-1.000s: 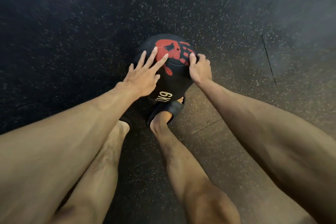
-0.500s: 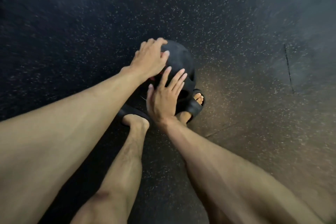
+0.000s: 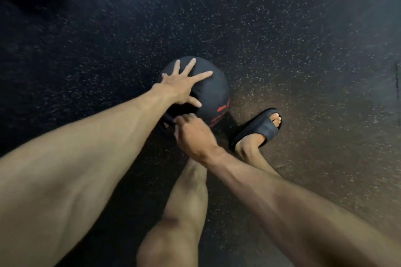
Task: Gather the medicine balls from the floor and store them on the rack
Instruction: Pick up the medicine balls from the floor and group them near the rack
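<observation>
A black medicine ball [image 3: 213, 93] with red print on its right side sits on the dark speckled floor in the middle of the head view. My left hand [image 3: 181, 83] lies flat on its top left with the fingers spread straight. My right hand [image 3: 193, 134] is at the ball's near underside, fingers curled in under it; the fingertips are hidden. No rack is in view.
My right foot in a black slide sandal [image 3: 258, 129] stands just right of the ball. My left leg [image 3: 186, 201] is directly below it, its foot hidden behind my right hand. Speckled rubber floor [image 3: 282, 39] spreads all around, with a seam at the far right.
The ball has rolled so the red print now faces right. My left hand went from curled over the top to spread flat. My right hand dropped to the near underside.
</observation>
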`<state>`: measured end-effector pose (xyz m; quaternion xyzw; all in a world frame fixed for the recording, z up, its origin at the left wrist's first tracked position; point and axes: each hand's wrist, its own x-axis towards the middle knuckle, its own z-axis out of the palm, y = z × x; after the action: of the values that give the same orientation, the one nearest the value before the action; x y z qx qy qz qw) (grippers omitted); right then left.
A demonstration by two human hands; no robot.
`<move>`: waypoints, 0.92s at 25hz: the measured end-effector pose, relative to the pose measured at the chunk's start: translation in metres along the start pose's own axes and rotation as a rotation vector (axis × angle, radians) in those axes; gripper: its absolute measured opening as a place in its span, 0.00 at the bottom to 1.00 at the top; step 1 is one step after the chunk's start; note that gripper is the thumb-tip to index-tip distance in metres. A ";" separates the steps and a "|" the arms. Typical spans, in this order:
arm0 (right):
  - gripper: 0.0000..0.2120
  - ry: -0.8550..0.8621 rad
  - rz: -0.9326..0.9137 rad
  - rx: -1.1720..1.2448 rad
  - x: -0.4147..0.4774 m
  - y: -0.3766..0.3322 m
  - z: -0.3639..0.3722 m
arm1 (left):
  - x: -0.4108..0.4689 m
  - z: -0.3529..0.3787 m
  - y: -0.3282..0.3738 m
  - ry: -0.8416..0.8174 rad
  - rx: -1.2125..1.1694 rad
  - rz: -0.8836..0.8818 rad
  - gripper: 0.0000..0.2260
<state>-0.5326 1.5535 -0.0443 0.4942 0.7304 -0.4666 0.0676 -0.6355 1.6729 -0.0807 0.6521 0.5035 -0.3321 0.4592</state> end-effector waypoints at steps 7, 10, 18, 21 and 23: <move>0.07 0.161 0.173 -0.100 -0.007 0.018 -0.004 | -0.036 0.050 -0.078 0.166 -0.109 0.055 0.47; 0.24 0.143 0.424 0.000 0.013 0.034 0.001 | -0.042 0.054 -0.135 0.150 -0.396 -0.036 0.43; 0.39 -0.013 0.212 0.019 0.096 -0.067 0.035 | -0.084 0.118 -0.206 0.521 -0.856 -0.409 0.31; 0.32 -0.061 0.015 -0.088 0.121 -0.109 0.047 | -0.105 0.147 -0.173 0.601 -1.026 -0.463 0.42; 0.28 -0.127 -0.109 -0.120 0.144 -0.132 0.046 | -0.109 0.159 -0.159 0.553 -1.131 -0.488 0.49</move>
<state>-0.7249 1.6037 -0.0693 0.4180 0.7772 -0.4553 0.1178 -0.8135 1.4971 -0.0823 0.2403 0.8317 0.0676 0.4960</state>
